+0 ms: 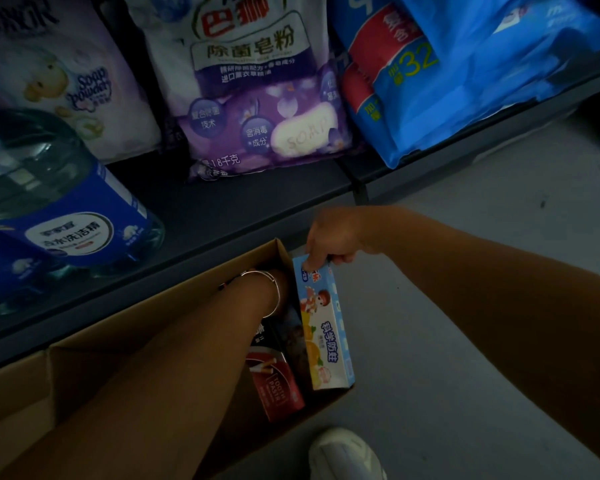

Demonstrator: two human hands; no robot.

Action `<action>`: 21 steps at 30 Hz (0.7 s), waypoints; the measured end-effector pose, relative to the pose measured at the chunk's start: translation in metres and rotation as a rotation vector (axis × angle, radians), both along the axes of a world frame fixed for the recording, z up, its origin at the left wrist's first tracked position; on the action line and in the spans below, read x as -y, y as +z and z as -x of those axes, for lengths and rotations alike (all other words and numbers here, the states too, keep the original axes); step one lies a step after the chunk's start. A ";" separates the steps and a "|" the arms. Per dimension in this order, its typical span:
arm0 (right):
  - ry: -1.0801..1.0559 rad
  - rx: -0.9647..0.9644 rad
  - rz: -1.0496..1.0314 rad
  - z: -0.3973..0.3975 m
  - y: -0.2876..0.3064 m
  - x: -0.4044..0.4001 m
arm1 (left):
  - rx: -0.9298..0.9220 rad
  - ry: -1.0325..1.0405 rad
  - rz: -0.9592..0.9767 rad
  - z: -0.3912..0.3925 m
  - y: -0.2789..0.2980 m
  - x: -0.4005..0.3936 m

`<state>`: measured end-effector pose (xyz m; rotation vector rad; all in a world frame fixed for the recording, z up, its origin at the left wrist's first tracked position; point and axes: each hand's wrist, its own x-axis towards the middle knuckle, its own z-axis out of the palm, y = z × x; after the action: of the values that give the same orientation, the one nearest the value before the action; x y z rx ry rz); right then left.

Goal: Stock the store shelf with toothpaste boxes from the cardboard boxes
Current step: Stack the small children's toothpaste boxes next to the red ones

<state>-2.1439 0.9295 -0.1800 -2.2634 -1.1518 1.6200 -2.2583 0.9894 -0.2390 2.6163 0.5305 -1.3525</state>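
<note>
Low centre of the frame: the right hand (329, 242) pinches the top end of a light blue toothpaste box (324, 327), thumb on its face and fingers curled behind. It is a long, slim carton with glossy print: a cartoon child, orange fruit, blue characters down a white panel. It stands tilted at the right edge of the carton (84, 362), its lower end inside near the carton's corner. The carton is plain brown cardboard, matte, flaps open, filling the lower left. The left arm reaches down into it, two thin silver bangles (271, 289) on the wrist; the left hand is hidden behind the blue box, so whether it grips anything I cannot tell. Inside lie a red box (279, 389) printed "TOOTH PASTE" and a darker one just above it. Across the upper frame runs a dark shelf (222, 209), smooth and flat, bearing soft plastic soap-powder bags (257, 98), a clear detergent jug (49, 188) at left and a crinkled blue pack (465, 64) at upper right. A white shoe (347, 455) shows at the bottom on grey floor.
</note>
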 end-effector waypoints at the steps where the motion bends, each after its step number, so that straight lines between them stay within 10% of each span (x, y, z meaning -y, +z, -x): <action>1: 0.000 0.000 0.002 0.000 0.001 0.001 | 0.004 0.006 0.002 -0.001 -0.001 -0.001; 21: 0.009 0.084 0.002 0.018 0.044 0.018 | 0.159 0.043 0.088 0.020 0.064 -0.006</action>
<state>-2.1623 0.9114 -0.1358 -2.3522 -1.1806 1.5431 -2.2780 0.9959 -0.1753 2.5963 0.4896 -1.1172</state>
